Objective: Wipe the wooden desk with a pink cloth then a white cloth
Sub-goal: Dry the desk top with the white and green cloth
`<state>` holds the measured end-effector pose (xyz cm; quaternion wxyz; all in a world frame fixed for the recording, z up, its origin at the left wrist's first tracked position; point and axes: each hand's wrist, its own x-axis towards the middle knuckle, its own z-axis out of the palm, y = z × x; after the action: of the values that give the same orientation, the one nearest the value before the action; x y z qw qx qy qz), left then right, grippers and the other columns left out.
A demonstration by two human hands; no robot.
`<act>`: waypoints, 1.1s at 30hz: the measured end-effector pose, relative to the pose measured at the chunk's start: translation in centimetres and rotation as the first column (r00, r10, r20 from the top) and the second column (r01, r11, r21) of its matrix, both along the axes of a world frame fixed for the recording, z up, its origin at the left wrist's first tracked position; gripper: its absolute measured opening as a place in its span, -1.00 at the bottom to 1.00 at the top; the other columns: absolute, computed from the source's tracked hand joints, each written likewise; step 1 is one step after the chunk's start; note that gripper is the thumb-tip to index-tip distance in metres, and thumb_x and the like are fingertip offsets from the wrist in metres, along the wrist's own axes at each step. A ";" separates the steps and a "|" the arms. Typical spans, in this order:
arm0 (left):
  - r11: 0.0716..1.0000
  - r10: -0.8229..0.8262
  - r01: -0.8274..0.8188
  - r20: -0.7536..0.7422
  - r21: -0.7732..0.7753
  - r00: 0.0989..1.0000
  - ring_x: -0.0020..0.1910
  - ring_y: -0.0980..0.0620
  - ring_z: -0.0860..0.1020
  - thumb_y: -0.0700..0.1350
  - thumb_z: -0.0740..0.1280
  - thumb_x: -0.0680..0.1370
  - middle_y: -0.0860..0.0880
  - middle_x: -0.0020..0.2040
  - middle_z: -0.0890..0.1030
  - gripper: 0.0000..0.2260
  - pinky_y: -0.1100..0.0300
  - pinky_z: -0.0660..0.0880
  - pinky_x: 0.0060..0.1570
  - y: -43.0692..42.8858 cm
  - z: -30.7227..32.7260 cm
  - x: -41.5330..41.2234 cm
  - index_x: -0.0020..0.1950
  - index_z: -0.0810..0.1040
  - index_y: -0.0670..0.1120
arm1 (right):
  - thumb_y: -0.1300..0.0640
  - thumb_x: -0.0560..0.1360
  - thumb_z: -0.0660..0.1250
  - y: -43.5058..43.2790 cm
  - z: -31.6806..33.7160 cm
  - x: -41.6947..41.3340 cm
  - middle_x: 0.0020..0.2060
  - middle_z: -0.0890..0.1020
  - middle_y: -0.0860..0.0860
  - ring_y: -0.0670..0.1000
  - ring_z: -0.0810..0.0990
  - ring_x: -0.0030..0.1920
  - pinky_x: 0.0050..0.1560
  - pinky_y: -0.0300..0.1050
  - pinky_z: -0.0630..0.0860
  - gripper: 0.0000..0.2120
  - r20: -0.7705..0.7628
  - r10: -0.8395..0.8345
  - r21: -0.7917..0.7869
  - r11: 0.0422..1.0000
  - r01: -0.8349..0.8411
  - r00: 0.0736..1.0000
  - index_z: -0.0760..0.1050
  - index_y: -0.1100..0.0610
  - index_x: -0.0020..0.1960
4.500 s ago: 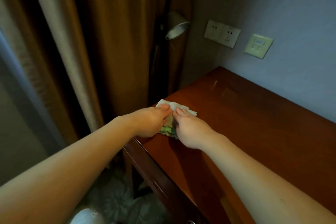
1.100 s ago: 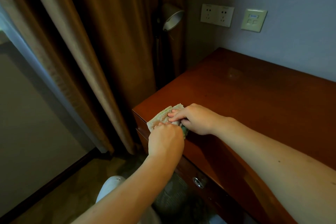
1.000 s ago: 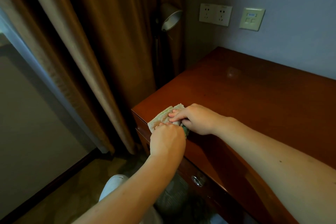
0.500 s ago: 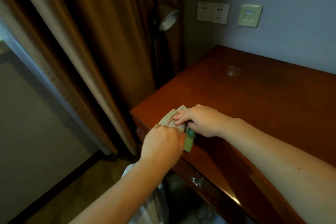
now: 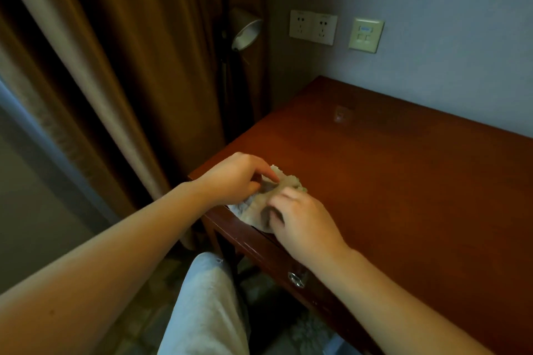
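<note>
Head view: since half a second ago, the left hand (image 5: 233, 179) has swung from the front edge onto the corner of the reddish-brown wooden desk (image 5: 389, 181). It and the blurred right hand (image 5: 302, 222), fingers curled, pinch the pale crumpled cloth (image 5: 256, 206) lying there.

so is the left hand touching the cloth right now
Touching. The head view shows the left hand pinching the far edge of the cloth, with no gap between them.
</note>
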<state>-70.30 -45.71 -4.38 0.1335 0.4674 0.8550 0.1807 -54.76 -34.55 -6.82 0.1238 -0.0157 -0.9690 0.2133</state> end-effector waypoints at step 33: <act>0.837 -0.490 0.416 -0.148 -0.356 0.859 0.21 0.13 0.51 -0.31 0.34 0.53 0.16 0.31 0.55 -0.40 0.04 0.52 0.16 1.7 0.3 -2.1 0.42 0.41 0.25 | 0.09 0.63 0.19 -2.9 0.3 0.6 0.24 0.54 0.07 0.13 0.46 0.24 0.18 0.04 0.40 -0.64 0.194 -0.355 0.181 0.929 0.322 0.915 0.42 0.09 0.41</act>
<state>-72.39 -44.01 -4.04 0.1435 0.6485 0.7459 -0.0496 -54.18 -37.49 -6.57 0.0502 -0.1982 -0.9722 0.1142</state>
